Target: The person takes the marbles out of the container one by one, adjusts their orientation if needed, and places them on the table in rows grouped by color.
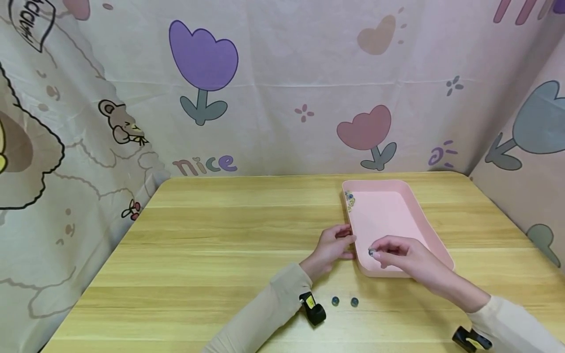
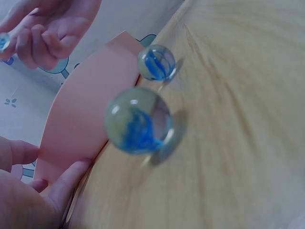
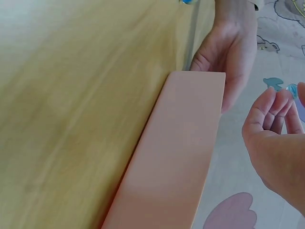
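Note:
At its left wall, the pink tray (image 1: 388,211) is held by my left hand (image 1: 328,247), thumb at the rim and other fingers against the side. Over the tray's near part, my right hand (image 1: 408,255) pinches a glass marble (image 1: 372,252) between thumb and fingertips. That marble (image 3: 292,89) also shows at the fingertips in the right wrist view. Two clear marbles with blue swirls, a left marble (image 1: 335,301) and a right marble (image 1: 354,302), lie on the table in front of the tray. Several marbles (image 1: 350,200) cluster along the tray's far left wall.
The wooden table (image 1: 198,235) stretches to the left of the tray. A printed curtain (image 1: 282,59) hangs behind and at both sides. Black wrist cameras sit at the left cuff (image 1: 282,289) and the right cuff (image 1: 499,318).

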Motion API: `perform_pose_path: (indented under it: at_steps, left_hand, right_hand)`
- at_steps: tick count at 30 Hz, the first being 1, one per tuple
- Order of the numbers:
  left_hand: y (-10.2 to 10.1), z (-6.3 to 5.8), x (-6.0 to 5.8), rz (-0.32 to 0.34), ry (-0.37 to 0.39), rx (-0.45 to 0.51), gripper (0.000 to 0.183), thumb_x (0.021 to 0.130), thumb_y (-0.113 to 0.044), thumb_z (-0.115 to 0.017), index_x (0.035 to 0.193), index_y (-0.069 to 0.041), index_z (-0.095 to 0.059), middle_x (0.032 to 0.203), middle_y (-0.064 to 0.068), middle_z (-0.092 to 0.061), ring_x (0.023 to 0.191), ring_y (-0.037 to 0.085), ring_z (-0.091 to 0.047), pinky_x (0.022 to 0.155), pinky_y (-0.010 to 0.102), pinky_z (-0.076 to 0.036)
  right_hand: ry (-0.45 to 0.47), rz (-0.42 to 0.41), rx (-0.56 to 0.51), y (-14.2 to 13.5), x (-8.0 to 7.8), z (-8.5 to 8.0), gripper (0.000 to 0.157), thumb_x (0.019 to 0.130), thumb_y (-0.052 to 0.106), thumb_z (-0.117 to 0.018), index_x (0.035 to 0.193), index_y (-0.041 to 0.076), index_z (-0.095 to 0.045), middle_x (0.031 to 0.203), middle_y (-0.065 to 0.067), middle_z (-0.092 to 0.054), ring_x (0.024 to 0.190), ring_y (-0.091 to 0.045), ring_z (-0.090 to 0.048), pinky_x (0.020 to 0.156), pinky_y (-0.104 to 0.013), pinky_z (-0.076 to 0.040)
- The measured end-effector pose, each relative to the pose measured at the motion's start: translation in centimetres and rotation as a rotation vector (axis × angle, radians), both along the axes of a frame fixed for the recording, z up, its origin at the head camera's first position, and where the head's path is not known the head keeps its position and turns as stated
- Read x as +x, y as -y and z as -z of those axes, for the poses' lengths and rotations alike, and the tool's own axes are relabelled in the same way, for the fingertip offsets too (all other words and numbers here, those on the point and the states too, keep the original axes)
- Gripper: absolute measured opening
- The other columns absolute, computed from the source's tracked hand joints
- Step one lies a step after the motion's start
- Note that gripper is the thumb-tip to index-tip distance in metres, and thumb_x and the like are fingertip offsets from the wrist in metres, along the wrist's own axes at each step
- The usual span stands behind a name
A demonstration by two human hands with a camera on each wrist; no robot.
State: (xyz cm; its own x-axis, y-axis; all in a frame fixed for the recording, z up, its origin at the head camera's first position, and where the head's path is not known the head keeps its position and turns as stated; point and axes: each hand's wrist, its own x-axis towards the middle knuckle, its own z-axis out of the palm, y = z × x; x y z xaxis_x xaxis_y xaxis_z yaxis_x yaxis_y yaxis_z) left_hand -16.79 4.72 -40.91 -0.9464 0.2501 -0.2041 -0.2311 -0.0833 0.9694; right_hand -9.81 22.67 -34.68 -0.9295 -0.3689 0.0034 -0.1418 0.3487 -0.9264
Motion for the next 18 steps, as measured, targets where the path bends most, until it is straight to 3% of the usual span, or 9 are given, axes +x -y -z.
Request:
perform_pose_path:
  at_steps: [9, 18]
  left_hand:
    - [0.0, -0.1, 0.0, -0.006, 0.003, 0.000, 0.039, 0.090, 0.002, -0.063, 0.129, 0.002, -0.057, 0.106, 0.007, -0.058, 0.085, 0.021, -0.062, 0.066, 0.033, -0.062]
    - [-0.1, -0.1, 0.1, -0.007, 0.004, 0.015, 0.039, 0.090, 0.003, -0.062, 0.128, 0.005, -0.056, 0.106, 0.008, -0.058, 0.085, 0.022, -0.062, 0.066, 0.034, -0.062]
  right_hand:
    - [0.046, -0.045, -0.064, -0.5, 1.3, 1.4, 0.026, 0.097, 0.009, -0.058, 0.112, -0.011, -0.059, 0.102, -0.001, -0.065, 0.088, -0.009, -0.059, 0.076, -0.025, -0.056]
    - [0.079, -0.071, -0.061, -0.6, 2.4, 2.2, 0.025, 0.097, 0.011, -0.057, 0.113, -0.008, -0.060, 0.101, -0.009, -0.066, 0.088, -0.014, -0.061, 0.075, -0.024, -0.055]
